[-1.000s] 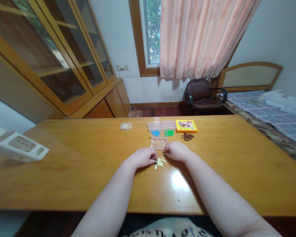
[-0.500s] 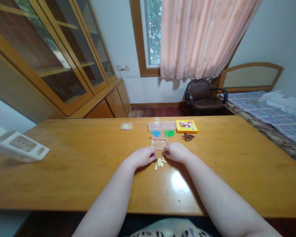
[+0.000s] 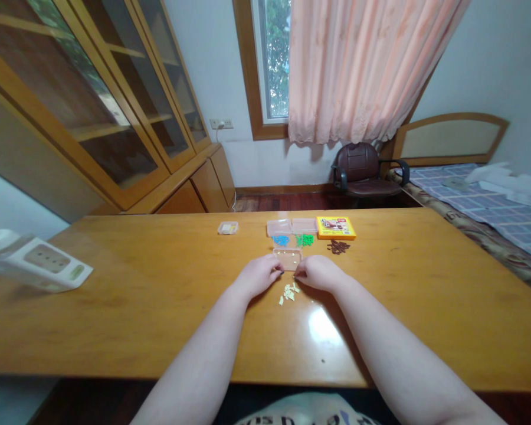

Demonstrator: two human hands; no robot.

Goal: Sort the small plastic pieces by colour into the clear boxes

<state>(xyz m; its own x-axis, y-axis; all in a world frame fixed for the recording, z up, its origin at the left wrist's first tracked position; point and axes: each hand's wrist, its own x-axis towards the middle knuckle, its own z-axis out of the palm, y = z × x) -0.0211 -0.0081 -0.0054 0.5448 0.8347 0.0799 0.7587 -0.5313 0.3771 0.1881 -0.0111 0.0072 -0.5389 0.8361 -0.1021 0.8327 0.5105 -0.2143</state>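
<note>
My left hand (image 3: pixel 259 276) and my right hand (image 3: pixel 317 273) rest on the wooden table (image 3: pixel 159 295), knuckles up and fingers curled in, almost meeting just behind a small pile of pale yellow pieces (image 3: pixel 288 291). Each hand pinches at something too small to make out. A clear shallow plastic tray (image 3: pixel 287 258) lies just beyond the fingertips. Farther back sit a blue pile (image 3: pixel 281 240), a green pile (image 3: pixel 305 239) and a dark brown pile (image 3: pixel 337 246).
Two more clear trays (image 3: pixel 291 226) and a yellow box (image 3: pixel 335 227) line the far side, with a small clear case (image 3: pixel 228 227) to their left. A white carton (image 3: pixel 35 263) lies at the table's left edge. A cabinet, a chair and a bed stand beyond.
My left hand has drawn back from over the yellow pieces toward the clear tray, leaving the pile uncovered. My right hand has barely shifted.
</note>
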